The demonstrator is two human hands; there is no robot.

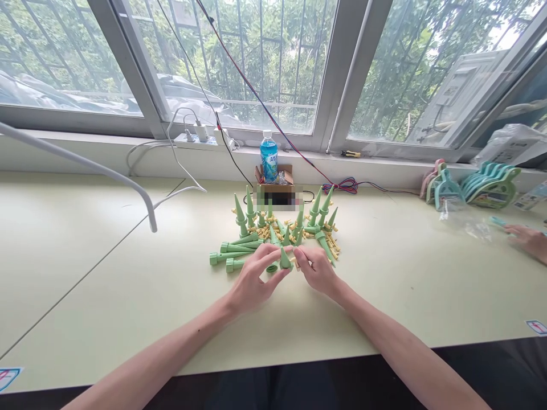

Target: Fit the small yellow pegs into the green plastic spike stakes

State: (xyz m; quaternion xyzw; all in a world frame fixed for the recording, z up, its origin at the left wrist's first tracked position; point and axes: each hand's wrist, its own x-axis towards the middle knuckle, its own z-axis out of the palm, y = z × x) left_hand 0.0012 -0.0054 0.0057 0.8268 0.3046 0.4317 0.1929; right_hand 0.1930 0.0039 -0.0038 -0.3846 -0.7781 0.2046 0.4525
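The left hand (253,279) pinches a green cone (285,260); the right hand (319,274), curled narrow, is just beside it, its contents unclear.

Workroom, long pale tabletop (367,296), small parts heaped (269,233), barred windows (265,62)

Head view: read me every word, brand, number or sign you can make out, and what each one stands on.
None reads with certainty.
Blue bottle: white lettering, too small to read surely.
Left table sticker: red mark in a blue border, cut off by the picture's edge, unreadable.
Right table sticker: red mark in a blue border, too unclear to quote.
Cardboard box: the patch at its front is pixelated.
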